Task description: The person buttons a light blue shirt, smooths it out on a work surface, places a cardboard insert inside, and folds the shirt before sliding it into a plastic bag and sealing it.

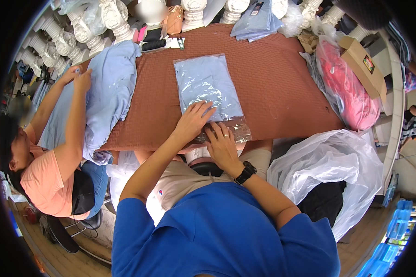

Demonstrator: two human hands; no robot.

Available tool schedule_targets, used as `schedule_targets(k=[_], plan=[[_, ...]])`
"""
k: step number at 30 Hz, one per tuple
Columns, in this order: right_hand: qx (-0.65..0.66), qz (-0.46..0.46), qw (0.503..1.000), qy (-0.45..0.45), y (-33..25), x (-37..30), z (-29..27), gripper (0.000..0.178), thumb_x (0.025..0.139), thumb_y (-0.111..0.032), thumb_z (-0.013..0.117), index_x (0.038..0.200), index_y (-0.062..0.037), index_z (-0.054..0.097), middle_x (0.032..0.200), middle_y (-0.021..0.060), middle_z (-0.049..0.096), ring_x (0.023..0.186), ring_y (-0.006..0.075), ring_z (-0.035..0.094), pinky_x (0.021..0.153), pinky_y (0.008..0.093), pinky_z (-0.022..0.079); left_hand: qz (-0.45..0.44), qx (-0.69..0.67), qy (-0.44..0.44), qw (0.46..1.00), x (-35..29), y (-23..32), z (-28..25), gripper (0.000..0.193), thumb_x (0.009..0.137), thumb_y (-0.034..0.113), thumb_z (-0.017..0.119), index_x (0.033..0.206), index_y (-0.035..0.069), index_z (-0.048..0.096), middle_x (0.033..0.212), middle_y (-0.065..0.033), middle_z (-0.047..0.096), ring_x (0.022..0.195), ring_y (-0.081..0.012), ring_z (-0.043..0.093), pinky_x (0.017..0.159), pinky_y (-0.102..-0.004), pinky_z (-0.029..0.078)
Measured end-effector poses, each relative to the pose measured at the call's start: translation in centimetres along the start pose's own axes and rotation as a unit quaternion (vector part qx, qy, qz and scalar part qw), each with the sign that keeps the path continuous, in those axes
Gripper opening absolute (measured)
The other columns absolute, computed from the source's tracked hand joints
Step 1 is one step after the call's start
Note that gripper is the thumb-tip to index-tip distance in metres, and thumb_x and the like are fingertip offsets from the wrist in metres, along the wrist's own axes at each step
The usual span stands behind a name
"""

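Observation:
A folded light-blue garment [203,78] lies flat inside a clear plastic bag [239,131] in front of me on the brown-covered table. My left hand [195,119] rests on the lower left part of the bag, its fingers stretched out over the plastic. Just to its right, my right hand [221,144] lies at the bag's near end, fingers spread on the clear flap near the table edge. A black watch [246,172] is on my right wrist. Neither hand visibly grips anything.
At the left, a co-worker in a peach shirt [48,180] handles a light-blue garment [111,78]. White balusters [113,21] line the back, near bagged blue garments [256,21]. A pink-red bundle in plastic [344,83], a cardboard box [363,64] and a large clear bag [328,152] are at right.

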State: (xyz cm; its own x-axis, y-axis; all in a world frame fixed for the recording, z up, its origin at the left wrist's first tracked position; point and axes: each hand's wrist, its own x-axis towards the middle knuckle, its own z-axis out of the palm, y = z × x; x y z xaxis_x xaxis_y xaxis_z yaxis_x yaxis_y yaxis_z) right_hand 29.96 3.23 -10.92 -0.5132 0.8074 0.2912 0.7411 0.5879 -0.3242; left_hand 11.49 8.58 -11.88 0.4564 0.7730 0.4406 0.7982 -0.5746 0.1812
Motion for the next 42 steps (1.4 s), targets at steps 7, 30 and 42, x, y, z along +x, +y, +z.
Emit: schedule_targets(k=[7,30,42], plan=[[0.015,-0.012,1.000,-0.015,0.4,-1.8,1.6,0.058,0.095,-0.037,0.062,0.140,-0.0025,0.053,0.151,0.0176,0.044,0.139,0.0428,0.037,0.112,0.0564,0.032,-0.011,0.013,-0.012,1.000,0.6,-0.8,0.5,0.027,0.079,0.001,0.062,0.106,0.004,0.063,0.113,-0.0097,0.060,0.107,-0.0303,0.058,0.086,-0.0412,0.052],[0.065,-0.023,0.993,0.094,7.5,3.1,0.4,0.030,0.079,-0.002,0.068,0.108,-0.0084,0.067,0.126,0.0098,0.056,0.116,0.0328,0.051,0.094,0.0452,0.046,-0.165,0.009,0.056,0.985,-3.6,-1.7,-2.1,0.027,0.076,-0.008,0.059,0.100,0.004,0.060,0.107,-0.0105,0.054,0.102,-0.0328,0.055,0.083,-0.0439,0.051],[-0.024,-0.012,0.991,0.130,7.4,3.4,0.5,0.020,0.077,0.002,0.063,0.094,-0.0070,0.057,0.098,0.0104,0.050,0.094,0.0315,0.051,0.079,0.0428,0.044,-0.182,0.026,0.069,0.980,-3.9,-1.8,-2.1,0.026,0.079,-0.004,0.061,0.104,0.004,0.056,0.106,-0.0122,0.051,0.103,-0.0337,0.054,0.081,-0.0453,0.053]])
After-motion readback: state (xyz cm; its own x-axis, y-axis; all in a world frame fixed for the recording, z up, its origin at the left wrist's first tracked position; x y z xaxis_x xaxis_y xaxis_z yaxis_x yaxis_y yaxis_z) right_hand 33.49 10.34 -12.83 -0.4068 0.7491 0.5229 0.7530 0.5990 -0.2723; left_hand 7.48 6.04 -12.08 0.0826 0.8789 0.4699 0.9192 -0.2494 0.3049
